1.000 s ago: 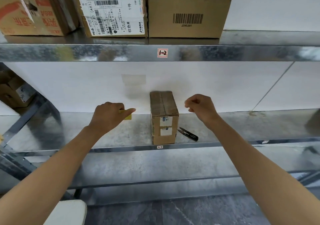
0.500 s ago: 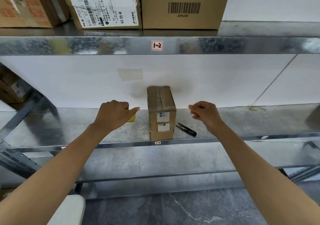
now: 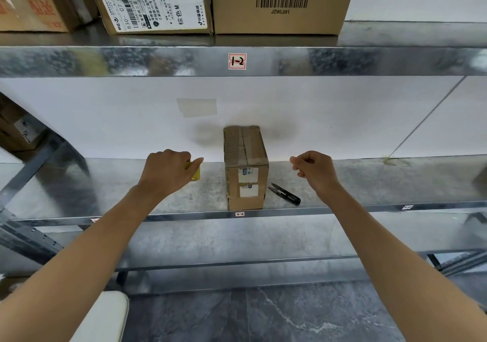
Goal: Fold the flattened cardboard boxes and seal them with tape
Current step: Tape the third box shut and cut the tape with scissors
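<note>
At the far left, behind a slanted metal brace, a brown carton (image 3: 16, 130) sits partly in view. The left hand (image 3: 168, 173) reaches over the metal shelf (image 3: 369, 183), back of the hand up. Its fingers are curled round a small yellow object (image 3: 195, 174), with the thumb stretched forward along the top. Only a corner of that object shows, so what it is cannot be told. On the white wall above and just right of this hand is a pale patch of tape (image 3: 197, 107).

The small cardboard box (image 3: 246, 169) stands upright at the middle of the shelf, between the two hands and touched by neither. Its top flaps are closed, a strip of tape runs along the seam, and two white labels are on its front face. Just right of it lie black thread snips (image 3: 286, 194), blades pointing toward the box.

The right hand (image 3: 315, 170) hovers above the shelf with its fingers curled in and the thumb tip against the forefinger. Whether anything thin is pinched there cannot be told.

Overhead, an upper shelf bearing a "1-2" tag (image 3: 237, 61) carries larger cartons, including a barcoded carton (image 3: 279, 4).
</note>
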